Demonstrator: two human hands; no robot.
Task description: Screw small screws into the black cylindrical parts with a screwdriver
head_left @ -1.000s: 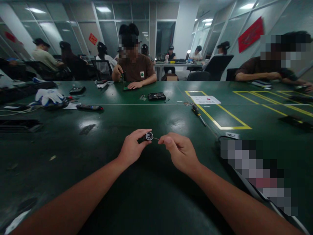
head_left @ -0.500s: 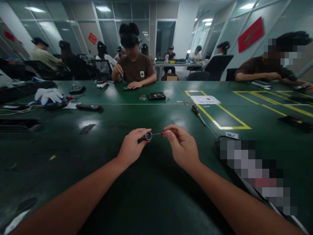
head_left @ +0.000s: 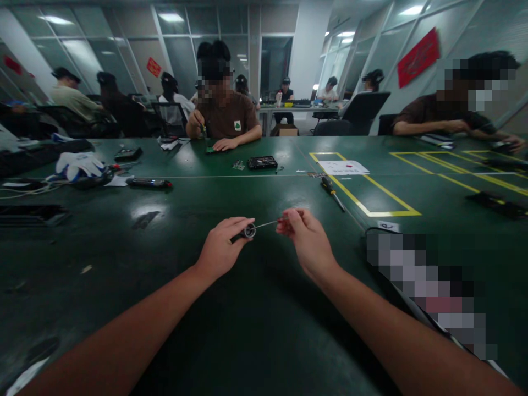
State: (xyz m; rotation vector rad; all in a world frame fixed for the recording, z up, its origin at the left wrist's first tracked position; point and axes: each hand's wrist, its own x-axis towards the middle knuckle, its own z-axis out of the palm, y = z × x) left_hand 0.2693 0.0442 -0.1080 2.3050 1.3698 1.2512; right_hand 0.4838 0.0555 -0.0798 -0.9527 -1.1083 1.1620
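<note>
My left hand (head_left: 225, 245) is closed around a small dark cylinder (head_left: 249, 231), whose round, silver-rimmed open end faces me and to the right. From the right, my right hand (head_left: 307, 236) pinches a thin screwdriver (head_left: 267, 224) with a red handle, most of which the fingers hide. The metal shaft points left and its tip is at the rim of the cylinder; whether it touches inside I cannot tell. Both hands are held above the green table (head_left: 247, 324).
A yellow-black screwdriver (head_left: 332, 193) lies beyond my right hand, near a white paper sheet (head_left: 344, 167). White-blue gloves (head_left: 80, 165) and a dark cylindrical tool (head_left: 149, 183) lie left. A black open case (head_left: 262, 163) is ahead. A person (head_left: 226, 113) works opposite.
My right hand has shifted its fingers around the red handle, and the shaft now slants more upward to the right. The left hand keeps its hold on the cylinder.
</note>
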